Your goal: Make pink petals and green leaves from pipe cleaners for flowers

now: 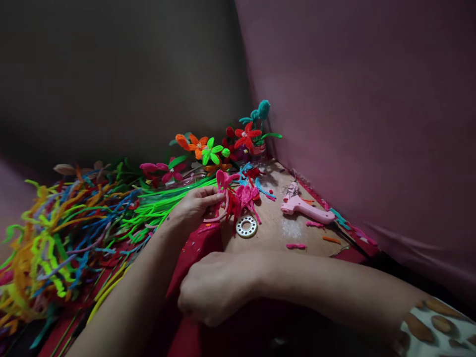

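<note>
My left hand point(195, 206) reaches forward over the wooden board point(277, 229), its fingers pinched on a pink pipe-cleaner piece point(223, 182) with a curved stem. Just right of it lies a cluster of red and pink pipe-cleaner pieces point(243, 197). My right hand point(217, 287) is close to me, fingers curled down against red cloth point(193, 248); what it holds, if anything, is hidden. A white ring point(246, 226) lies on the board between the two hands.
A pink glue gun point(305, 207) lies at the board's right. Finished pipe-cleaner flowers point(213, 148) stand at the back by the corner. A big heap of loose coloured pipe cleaners point(67, 223) fills the left. A pink wall point(372, 124) runs close along the right.
</note>
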`<state>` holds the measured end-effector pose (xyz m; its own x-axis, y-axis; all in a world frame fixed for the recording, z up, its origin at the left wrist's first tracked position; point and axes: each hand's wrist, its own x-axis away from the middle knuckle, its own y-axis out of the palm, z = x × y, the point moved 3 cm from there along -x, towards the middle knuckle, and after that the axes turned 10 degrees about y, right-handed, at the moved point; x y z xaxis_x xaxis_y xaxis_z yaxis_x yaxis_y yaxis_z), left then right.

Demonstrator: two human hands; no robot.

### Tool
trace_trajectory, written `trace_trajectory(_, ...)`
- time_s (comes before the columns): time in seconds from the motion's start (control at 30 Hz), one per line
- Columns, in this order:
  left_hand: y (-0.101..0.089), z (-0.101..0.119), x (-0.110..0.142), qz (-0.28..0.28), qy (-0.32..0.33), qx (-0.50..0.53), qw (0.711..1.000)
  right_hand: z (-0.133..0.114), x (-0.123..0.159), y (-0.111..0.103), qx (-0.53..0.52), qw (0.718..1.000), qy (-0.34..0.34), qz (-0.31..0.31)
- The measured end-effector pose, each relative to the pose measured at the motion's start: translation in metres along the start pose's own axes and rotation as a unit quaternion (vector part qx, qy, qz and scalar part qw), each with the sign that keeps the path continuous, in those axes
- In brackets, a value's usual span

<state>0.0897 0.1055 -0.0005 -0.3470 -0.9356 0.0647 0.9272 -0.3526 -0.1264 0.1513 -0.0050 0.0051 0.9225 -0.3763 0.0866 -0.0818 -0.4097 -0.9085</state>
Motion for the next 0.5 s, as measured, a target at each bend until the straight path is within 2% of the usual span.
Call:
trace_trajectory(0.03,-0.003,-0.001,0.002,0.01,0.014,0.006,1.0,0.001,0.011,-0.007,-0.014,1.0,0.0,-0.008)
trace_trajectory(0.07,-0.005,-0.003,0.004,0.019,0.03,0.016,0.999,0.006,0.021,-0.017,-0.03,0.999,0.013,0.019)
trace_trajectory(0.13,-0.01,-0.009,0.008,0.032,0.063,0.04,0.997,0.031,0.036,-0.033,-0.045,0.979,0.166,0.106)
trace_trajectory(0.2,-0.012,-0.014,0.013,0.052,0.087,0.074,0.992,0.062,0.047,-0.047,-0.029,0.912,0.336,0.233)
trace_trajectory(0.23,-0.012,-0.016,0.015,0.067,0.093,0.092,0.989,0.075,0.05,-0.051,-0.015,0.873,0.394,0.287)
trace_trajectory(0.27,-0.012,-0.018,0.017,0.082,0.095,0.109,0.986,0.086,0.05,-0.052,-0.004,0.844,0.435,0.313)
trace_trajectory(0.3,-0.012,-0.019,0.019,0.097,0.097,0.126,0.982,0.095,0.047,-0.051,0.003,0.828,0.464,0.314)
trace_trajectory(0.4,-0.01,-0.02,0.024,0.123,0.104,0.156,0.975,0.111,0.034,-0.043,0.019,0.808,0.52,0.276)
trace_trajectory(0.5,-0.008,-0.023,0.027,0.109,0.114,0.171,0.973,0.118,0.025,-0.034,0.032,0.797,0.549,0.251)
